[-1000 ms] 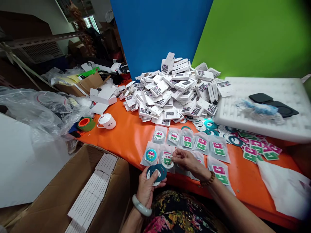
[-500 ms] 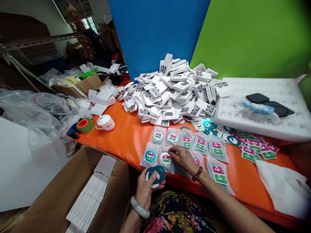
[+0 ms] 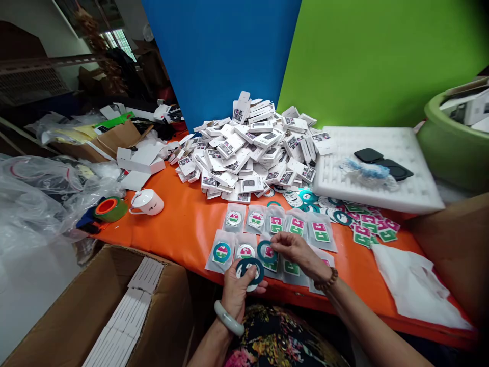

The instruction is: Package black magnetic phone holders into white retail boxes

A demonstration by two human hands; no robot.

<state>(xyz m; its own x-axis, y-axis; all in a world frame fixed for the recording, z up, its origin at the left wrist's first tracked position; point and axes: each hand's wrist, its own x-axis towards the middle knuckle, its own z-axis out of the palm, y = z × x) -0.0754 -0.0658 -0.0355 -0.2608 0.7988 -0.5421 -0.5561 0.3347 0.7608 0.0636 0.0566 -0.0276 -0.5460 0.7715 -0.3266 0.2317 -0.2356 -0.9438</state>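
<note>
"Near the front edge of the orange table [image 3: 183, 224], what is the left hand [image 3: 235, 293] doing?"

"It's closed on a small fan of rings [image 3: 256, 270], teal and white, with the thumb pressed flat across the top and the fingers underneath."

"And the right hand [image 3: 300, 252]? Open or closed?"

"Closed to a fingertip pinch. Thumb and forefinger have the right side of a single teal ring [image 3: 261, 253], just above and to the right of the fan."

"Is that ring touching anything below?"

"It overlaps a frosted pouch [image 3: 272, 269] with pink and green cards in view. I can't tell whether they touch."

"What about the other pouches?"

"They lie in two rows. At the left end of the front row, one pouch [image 3: 211, 255] has a teal ring over its cards; the pouch beside it [image 3: 245, 239] shows a white ring."

"Anything behind them?"

"A heap of white boxes [image 3: 244, 153], loose rings [image 3: 305, 196] at its front right, then scattered cards [image 3: 372, 227] just in front of the white foam tray [image 3: 378, 191]. A white mug [image 3: 148, 202] stands well off to the left."
</note>
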